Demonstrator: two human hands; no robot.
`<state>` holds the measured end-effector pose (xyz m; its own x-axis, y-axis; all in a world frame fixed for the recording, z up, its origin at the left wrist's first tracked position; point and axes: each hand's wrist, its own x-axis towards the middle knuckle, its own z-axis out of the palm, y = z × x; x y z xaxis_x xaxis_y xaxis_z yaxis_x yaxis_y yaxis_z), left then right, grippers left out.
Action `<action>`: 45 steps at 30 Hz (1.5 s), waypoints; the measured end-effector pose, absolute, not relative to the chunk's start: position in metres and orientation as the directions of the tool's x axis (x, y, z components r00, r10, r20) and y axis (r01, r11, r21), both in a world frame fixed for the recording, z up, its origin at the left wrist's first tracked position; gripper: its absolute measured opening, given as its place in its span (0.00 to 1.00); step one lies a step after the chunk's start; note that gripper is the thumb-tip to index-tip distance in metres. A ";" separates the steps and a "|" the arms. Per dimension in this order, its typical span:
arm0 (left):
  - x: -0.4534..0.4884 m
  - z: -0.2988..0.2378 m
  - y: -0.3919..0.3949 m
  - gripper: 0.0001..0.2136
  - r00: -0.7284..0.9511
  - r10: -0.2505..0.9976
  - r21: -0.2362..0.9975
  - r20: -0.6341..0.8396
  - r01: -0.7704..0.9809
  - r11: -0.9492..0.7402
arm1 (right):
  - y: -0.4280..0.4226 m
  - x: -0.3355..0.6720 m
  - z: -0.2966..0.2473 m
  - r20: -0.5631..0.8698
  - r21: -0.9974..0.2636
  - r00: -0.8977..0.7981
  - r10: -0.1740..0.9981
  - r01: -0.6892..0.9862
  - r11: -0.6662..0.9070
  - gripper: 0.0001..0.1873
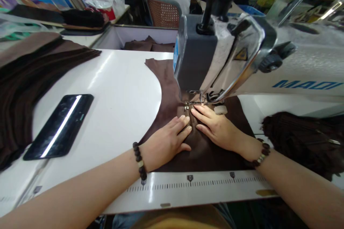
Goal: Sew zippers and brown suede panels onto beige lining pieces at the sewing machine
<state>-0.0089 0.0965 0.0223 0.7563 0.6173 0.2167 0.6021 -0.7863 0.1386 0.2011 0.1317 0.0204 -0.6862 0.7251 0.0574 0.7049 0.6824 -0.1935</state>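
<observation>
The fingers of your left hand (pixel 163 146) lie flat and slightly parted, their tips on the smooth brown panel (pixel 212 159) close to the zipper (pixel 191 120), the thumb set apart below them. Your right hand (pixel 224 128) faces it from the other side, its fingers stretched out and loosely spread, the thumb well away from the index finger; neither hand shows a pinch on anything. The panel lies in the centre of the frame, supple and softly sheened, with a deep concave curve along its left edge, and the narrow zipper runs between your fingertips up to a small, shiny metal slider (pixel 186 107). Just above, the hard-cased head of the sewing machine (pixel 197 50) stands over the panel, its metal parts close to your right fingertips. The glossy white table (pixel 126 89) carries a flat, dark, rectangular phone (pixel 59 127) at left, near a fanned stack of brown pieces (pixel 51 66) in the upper left. A crumpled dark bundle (pixel 301 139) sits at the right edge. Round-beaded bracelets (pixel 139 161) circle both your wrists.
</observation>
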 end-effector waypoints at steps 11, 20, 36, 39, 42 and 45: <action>-0.012 0.016 0.129 0.22 0.757 0.627 0.138 0.182 0.612 -0.779 | 0.162 0.198 0.020 0.085 -0.176 -0.678 0.730 0.711 0.681 0.17; -0.015 0.017 0.141 0.20 0.737 0.645 0.163 0.202 0.624 -0.764 | 0.171 0.192 0.038 -0.048 -0.177 -0.688 0.724 0.720 0.671 0.20; -0.028 0.018 0.152 0.17 0.790 0.583 0.158 0.188 0.561 -0.812 | 0.162 0.187 0.036 0.023 -0.141 -0.592 0.805 0.796 0.589 0.18; -0.048 0.025 0.164 0.13 0.814 0.556 0.128 0.166 0.541 -0.831 | 0.127 0.182 0.037 0.042 -0.013 -0.528 0.848 0.849 0.529 0.18; -0.057 0.040 0.167 0.12 0.759 0.622 0.139 0.193 0.606 -0.783 | 0.084 0.172 0.043 -0.004 0.053 -0.480 0.877 0.876 0.479 0.25; -0.044 0.054 0.153 0.11 0.694 0.687 0.204 0.217 0.656 -0.727 | 0.060 0.163 0.053 -0.073 0.047 -0.464 0.883 0.883 0.467 0.24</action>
